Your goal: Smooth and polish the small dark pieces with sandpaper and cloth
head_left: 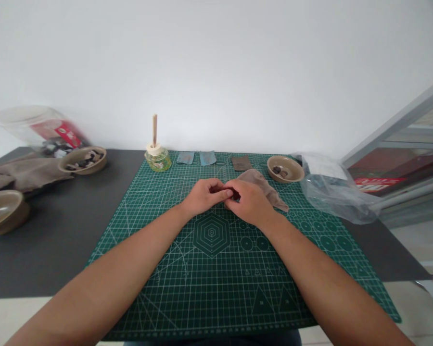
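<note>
Both hands meet above the green cutting mat (216,298), just beyond its hexagon pattern. The fingers of my left hand (206,196) are closed, its thumb pointing right against the other hand's fingertips. My right hand (249,199) is curled too, thumb and fingers pinched. Something small and dark shows between them, too hidden to name. A brownish cloth (261,183) lies on the mat behind and partly under my right hand.
Behind the hands are a glass bottle with sticks (159,157), blue squares (207,158), a brown square (241,163) and a bowl (286,169) with dark pieces. Clear plastic (332,187) lies right; two bowls (82,161), cloth (36,174) and a clear container (32,122) stand left.
</note>
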`<state>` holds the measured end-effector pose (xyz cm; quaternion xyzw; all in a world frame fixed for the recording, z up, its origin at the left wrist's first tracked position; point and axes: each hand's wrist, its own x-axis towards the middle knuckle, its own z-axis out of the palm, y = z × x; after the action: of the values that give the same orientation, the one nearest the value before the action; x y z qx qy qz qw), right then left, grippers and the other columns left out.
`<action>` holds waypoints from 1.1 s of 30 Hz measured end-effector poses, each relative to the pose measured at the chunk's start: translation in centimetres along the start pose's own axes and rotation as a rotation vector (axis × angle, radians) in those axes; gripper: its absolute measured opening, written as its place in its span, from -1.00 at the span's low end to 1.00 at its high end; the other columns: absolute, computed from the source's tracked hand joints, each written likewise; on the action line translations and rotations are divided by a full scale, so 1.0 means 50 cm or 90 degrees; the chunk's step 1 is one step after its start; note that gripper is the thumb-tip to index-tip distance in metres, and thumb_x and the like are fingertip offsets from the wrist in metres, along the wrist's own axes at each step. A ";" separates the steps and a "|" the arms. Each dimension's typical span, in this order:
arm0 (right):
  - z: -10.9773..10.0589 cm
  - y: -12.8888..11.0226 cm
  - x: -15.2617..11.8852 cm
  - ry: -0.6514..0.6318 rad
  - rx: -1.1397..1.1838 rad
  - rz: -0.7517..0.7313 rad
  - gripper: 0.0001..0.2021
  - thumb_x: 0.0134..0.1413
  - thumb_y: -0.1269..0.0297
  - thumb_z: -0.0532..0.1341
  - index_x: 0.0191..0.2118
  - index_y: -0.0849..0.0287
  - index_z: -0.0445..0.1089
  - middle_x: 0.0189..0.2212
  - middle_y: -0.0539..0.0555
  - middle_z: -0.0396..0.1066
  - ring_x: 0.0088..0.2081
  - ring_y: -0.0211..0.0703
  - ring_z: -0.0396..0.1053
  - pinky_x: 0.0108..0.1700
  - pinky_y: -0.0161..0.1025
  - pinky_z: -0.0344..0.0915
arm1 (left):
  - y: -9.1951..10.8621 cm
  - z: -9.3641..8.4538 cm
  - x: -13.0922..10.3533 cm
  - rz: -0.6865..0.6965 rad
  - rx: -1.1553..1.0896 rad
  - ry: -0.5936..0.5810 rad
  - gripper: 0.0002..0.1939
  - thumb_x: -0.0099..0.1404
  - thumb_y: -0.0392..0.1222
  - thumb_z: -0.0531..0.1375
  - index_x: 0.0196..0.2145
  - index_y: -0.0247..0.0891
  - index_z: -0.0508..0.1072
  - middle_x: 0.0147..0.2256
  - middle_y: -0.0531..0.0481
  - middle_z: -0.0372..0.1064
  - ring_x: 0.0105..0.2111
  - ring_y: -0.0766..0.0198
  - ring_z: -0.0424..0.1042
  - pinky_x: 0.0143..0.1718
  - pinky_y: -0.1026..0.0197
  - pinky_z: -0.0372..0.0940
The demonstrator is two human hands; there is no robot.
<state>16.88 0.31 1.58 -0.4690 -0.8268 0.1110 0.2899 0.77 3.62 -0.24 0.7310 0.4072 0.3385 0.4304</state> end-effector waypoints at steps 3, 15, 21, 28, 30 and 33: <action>-0.006 0.008 0.003 0.062 -0.004 0.055 -0.86 0.01 0.33 0.16 -0.28 0.18 0.40 -0.44 0.05 0.45 -0.42 -0.17 0.36 -0.34 -0.26 0.23 | 0.003 0.000 -0.001 0.006 -0.022 -0.018 -0.61 0.17 0.09 0.13 -0.40 -0.37 0.45 -0.56 0.01 0.35 -0.55 0.37 0.31 -0.52 0.33 0.22; -0.129 0.183 -0.002 0.470 -0.111 0.429 -0.73 -0.22 0.30 0.24 -0.27 0.21 0.43 -0.49 0.06 0.44 -0.40 -0.06 0.40 -0.27 -0.12 0.31 | 0.002 0.005 -0.003 0.004 -0.012 -0.034 -0.64 0.17 0.06 0.13 -0.43 -0.35 0.45 -0.56 0.01 0.35 -0.54 0.35 0.32 -0.52 0.32 0.21; -0.125 0.186 -0.001 0.517 -0.042 0.419 -0.76 -0.21 0.29 0.23 -0.30 0.21 0.43 -0.51 0.05 0.43 -0.44 -0.08 0.40 -0.30 -0.13 0.34 | -0.003 0.006 -0.001 0.011 -0.015 -0.033 -0.64 0.17 0.05 0.13 -0.42 -0.35 0.45 -0.53 -0.01 0.37 -0.53 0.35 0.33 -0.51 0.31 0.22; -0.082 0.113 0.006 0.409 -0.004 0.282 -0.83 -0.08 0.24 0.19 -0.36 0.21 0.43 -0.45 0.09 0.47 -0.42 -0.12 0.39 -0.31 -0.16 0.34 | 0.001 0.005 -0.002 0.000 -0.033 -0.042 -0.65 0.17 0.04 0.13 -0.43 -0.35 0.44 -0.55 0.01 0.35 -0.54 0.34 0.33 -0.52 0.31 0.22; -0.065 0.085 0.005 0.320 0.000 0.215 -0.81 -0.05 0.24 0.19 -0.31 0.20 0.44 -0.43 0.10 0.47 -0.41 -0.12 0.39 -0.31 -0.17 0.33 | 0.002 0.005 -0.003 -0.005 -0.044 -0.042 -0.65 0.16 0.05 0.14 -0.43 -0.36 0.44 -0.56 0.01 0.35 -0.54 0.35 0.32 -0.52 0.32 0.22; -0.042 0.051 0.006 0.131 -0.041 0.139 -0.78 -0.01 0.24 0.18 -0.23 0.21 0.43 -0.36 0.12 0.47 -0.36 -0.10 0.39 -0.28 -0.15 0.31 | 0.004 0.005 -0.003 -0.006 -0.044 -0.042 -0.65 0.17 0.05 0.14 -0.44 -0.35 0.44 -0.55 0.01 0.36 -0.54 0.36 0.33 -0.51 0.32 0.23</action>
<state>19.81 1.72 2.22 -0.5740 -0.7400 0.0668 0.3442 0.96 3.33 -0.19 0.7247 0.3842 0.3257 0.4702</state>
